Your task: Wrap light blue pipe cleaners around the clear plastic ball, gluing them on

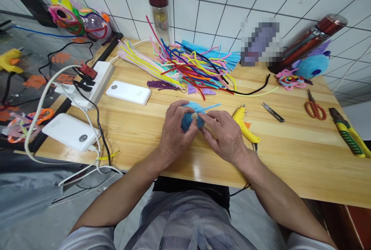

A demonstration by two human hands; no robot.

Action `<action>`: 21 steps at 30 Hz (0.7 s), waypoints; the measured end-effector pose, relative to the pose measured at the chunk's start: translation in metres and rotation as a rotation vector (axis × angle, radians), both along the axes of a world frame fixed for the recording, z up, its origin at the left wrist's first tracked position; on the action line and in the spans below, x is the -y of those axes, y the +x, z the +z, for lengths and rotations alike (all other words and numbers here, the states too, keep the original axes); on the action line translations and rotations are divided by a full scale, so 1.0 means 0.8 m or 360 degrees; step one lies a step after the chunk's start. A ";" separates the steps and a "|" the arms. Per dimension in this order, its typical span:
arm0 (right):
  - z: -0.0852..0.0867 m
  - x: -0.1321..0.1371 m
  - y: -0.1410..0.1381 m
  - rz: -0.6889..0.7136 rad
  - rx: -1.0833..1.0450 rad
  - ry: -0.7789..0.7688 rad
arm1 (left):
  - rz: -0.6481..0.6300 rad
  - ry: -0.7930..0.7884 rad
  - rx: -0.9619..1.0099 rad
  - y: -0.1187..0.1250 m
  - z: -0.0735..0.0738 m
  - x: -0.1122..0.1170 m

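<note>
Both of my hands meet over the middle of the wooden table point(290, 157). My left hand point(174, 132) is wrapped round a small blue ball point(189, 114) wound from pipe cleaner, thumb pressed on its side. My right hand point(224, 134) pinches the ball from the right with closed fingers. A loose light-blue pipe cleaner end point(211, 106) sticks out of the ball toward the right. A yellow glue gun point(246, 126) lies just right of my right hand.
A heap of coloured pipe cleaners point(185, 66) lies behind the hands. Two white power banks point(128, 92) point(69, 132) and a power strip point(94, 84) with cables sit left. Snips point(273, 111), orange scissors point(315, 107) and yellow-green pliers point(349, 134) lie right. A bottle point(158, 8) stands at the back.
</note>
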State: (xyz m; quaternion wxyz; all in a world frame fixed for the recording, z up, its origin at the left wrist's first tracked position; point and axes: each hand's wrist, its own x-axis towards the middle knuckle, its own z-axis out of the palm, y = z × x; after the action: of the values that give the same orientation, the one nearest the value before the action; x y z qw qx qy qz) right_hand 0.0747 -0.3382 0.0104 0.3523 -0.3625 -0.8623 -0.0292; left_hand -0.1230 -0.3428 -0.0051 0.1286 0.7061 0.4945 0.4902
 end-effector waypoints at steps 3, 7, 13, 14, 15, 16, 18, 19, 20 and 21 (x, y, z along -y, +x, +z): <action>0.004 -0.005 0.004 -0.0056 -0.0055 0.0045 | -0.0003 0.0028 0.0021 0.001 0.000 0.000; 0.006 -0.012 0.008 -0.0114 -0.0051 0.0006 | 0.0004 0.0018 0.0016 0.001 0.001 0.000; 0.005 -0.012 0.010 -0.0121 -0.0053 0.0013 | 0.0001 0.0015 0.0039 0.002 0.001 -0.001; 0.005 -0.012 0.009 -0.0118 -0.0039 0.0030 | -0.0004 0.0018 0.0048 0.002 0.001 -0.001; 0.006 -0.011 0.009 -0.0114 -0.0023 0.0058 | -0.0007 0.0017 0.0052 0.002 0.001 0.000; 0.007 -0.011 0.008 -0.0107 -0.0004 0.0095 | -0.0007 0.0013 0.0050 0.002 0.001 0.000; 0.009 -0.011 0.007 -0.0093 0.0023 0.0174 | 0.0002 0.0002 0.0034 0.002 0.001 0.002; 0.010 -0.010 0.006 -0.0085 0.0030 0.0199 | 0.0011 -0.0002 0.0027 0.003 0.001 0.002; 0.011 -0.010 0.005 -0.0077 0.0035 0.0211 | 0.0018 -0.0006 0.0022 0.003 0.001 0.003; 0.012 -0.010 0.004 -0.0072 0.0040 0.0216 | 0.0026 -0.0003 0.0018 0.004 0.001 0.003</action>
State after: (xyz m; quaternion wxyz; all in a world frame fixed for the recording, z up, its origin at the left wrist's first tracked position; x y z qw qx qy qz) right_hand 0.0775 -0.3306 0.0202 0.3645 -0.3567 -0.8543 -0.1001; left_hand -0.1201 -0.3454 -0.0040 0.1282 0.6993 0.5000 0.4946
